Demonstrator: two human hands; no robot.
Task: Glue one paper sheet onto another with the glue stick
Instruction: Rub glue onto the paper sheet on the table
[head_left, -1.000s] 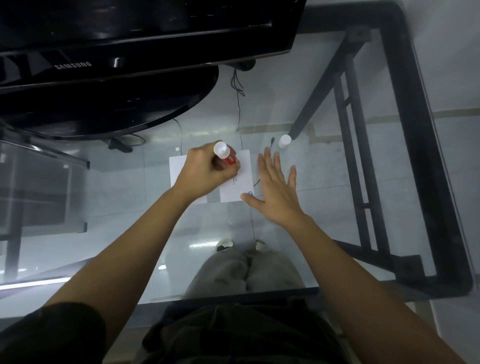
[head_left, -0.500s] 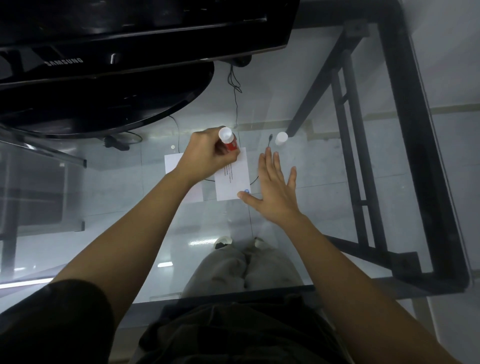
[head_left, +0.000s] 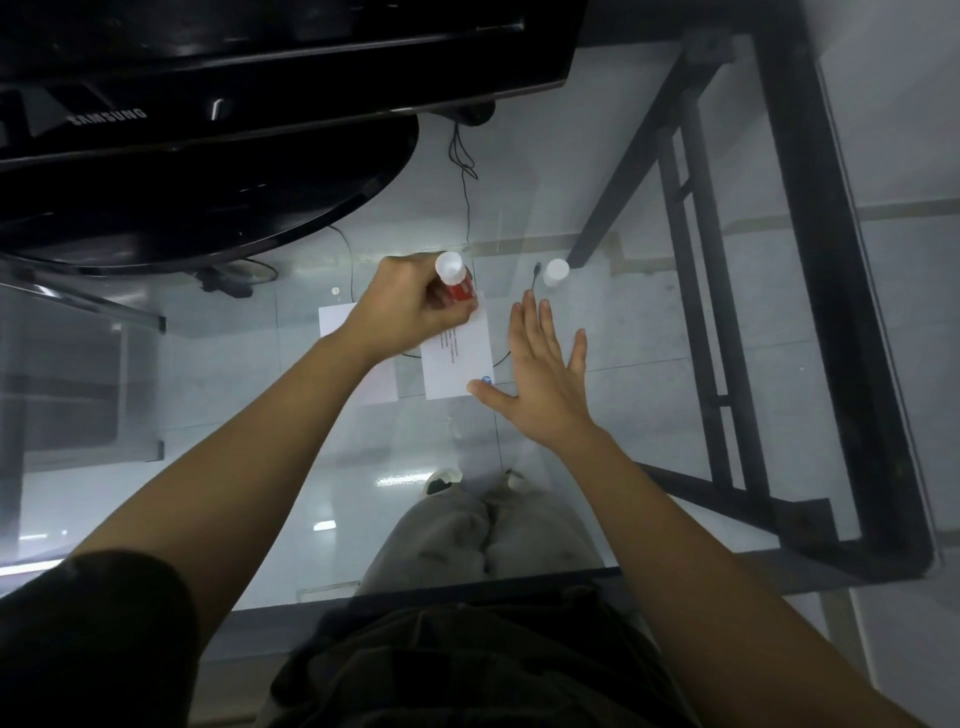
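Note:
My left hand (head_left: 410, 312) grips a red glue stick (head_left: 457, 283) with a white end, held over the far edge of a white printed paper sheet (head_left: 460, 361) on the glass table. A second white sheet (head_left: 337, 319) lies to its left, mostly hidden under my left hand and forearm. My right hand (head_left: 543, 374) lies flat with fingers spread just right of the printed sheet, its thumb tip on the sheet's near right corner. The glue stick's white cap (head_left: 556, 271) stands apart on the glass beyond my right fingertips.
A black Samsung monitor (head_left: 260, 67) and its round base (head_left: 208, 208) fill the far left of the glass table (head_left: 649, 415). Thin black cables (head_left: 465, 171) run past the papers. The black table frame (head_left: 810, 260) is on the right; my legs show through the glass.
My left hand with the glue stick has slid from the middle of the printed sheet up to its far edge. My right hand has kept its place beside the sheet.

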